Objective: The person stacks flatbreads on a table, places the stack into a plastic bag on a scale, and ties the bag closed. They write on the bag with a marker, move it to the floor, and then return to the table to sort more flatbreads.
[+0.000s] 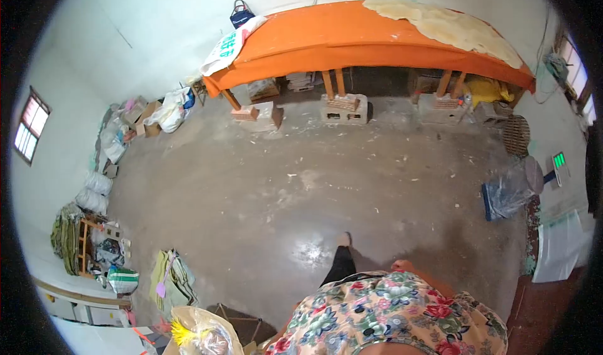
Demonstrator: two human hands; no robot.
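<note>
Over by the left wall there's a small window (30,126), and under it pale sacks (94,192) are stacked along the floor beside a cluttered wooden rack (88,245). A green-and-white woven bag (123,279) sits at the foot of that rack. Near it lies a heap of cloth (173,278) with a purple-headed tool (161,287) on top.

Close to the person, low on their left, a clear plastic bag (204,336) with something yellow inside stands just beside a dark frame (244,322) on the floor. Their left hand doesn't show from here.

In the far corner, boxes and bags (157,113) pile up against the wall. The long orange table (352,38) runs along the back, propped on concrete blocks (344,109), with a white printed sack (226,46) draped over its left end and a dark blue bag (241,16) behind that.

The person stands on the bare concrete floor (264,185), one foot (344,238) forward in black trousers (340,264). The right hand (402,266) sits tight against the top edge of the floral shirt (389,317), at the waist. Only a bit of it peeks out, so I cannot tell whether it is spread, curled or holding something.

Further right, a pale sheet (452,25) covers the table's far end. A round woven mat (516,135) leans near the wall above a crumpled plastic bag (510,190), and a scale (558,161) glows green beside it.
</note>
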